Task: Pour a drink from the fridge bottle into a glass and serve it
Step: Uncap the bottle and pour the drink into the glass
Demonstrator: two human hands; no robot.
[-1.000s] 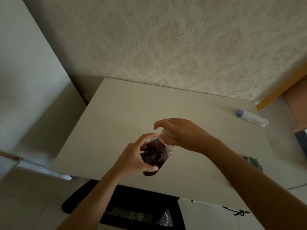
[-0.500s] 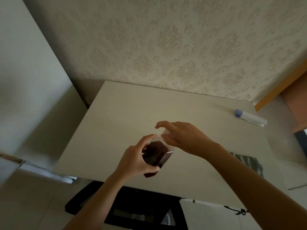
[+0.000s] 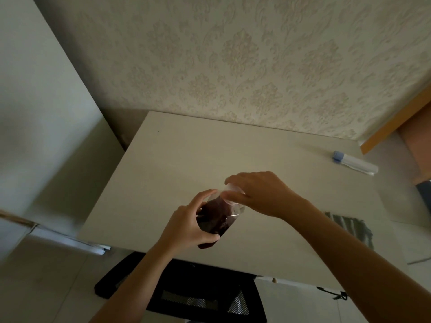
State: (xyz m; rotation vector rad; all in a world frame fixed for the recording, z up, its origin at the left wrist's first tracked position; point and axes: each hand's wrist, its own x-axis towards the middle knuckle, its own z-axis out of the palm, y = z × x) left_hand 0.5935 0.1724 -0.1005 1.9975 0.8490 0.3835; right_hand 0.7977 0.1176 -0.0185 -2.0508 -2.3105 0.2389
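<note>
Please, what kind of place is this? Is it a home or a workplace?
Most likely a room in a home, perhaps a small dining or study corner. The patterned wallpaper looks domestic, a plain white table stands against it, and a black mesh chair is tucked below.

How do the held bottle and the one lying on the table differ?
The held bottle is full of dark red liquid; the lying bottle looks clear or pale inside. The held bottle is gripped by the left hand with the right hand at its cap, tilted above the table; the lying bottle rests on its side, untouched, blue-capped. Both look like see-through plastic.
</note>
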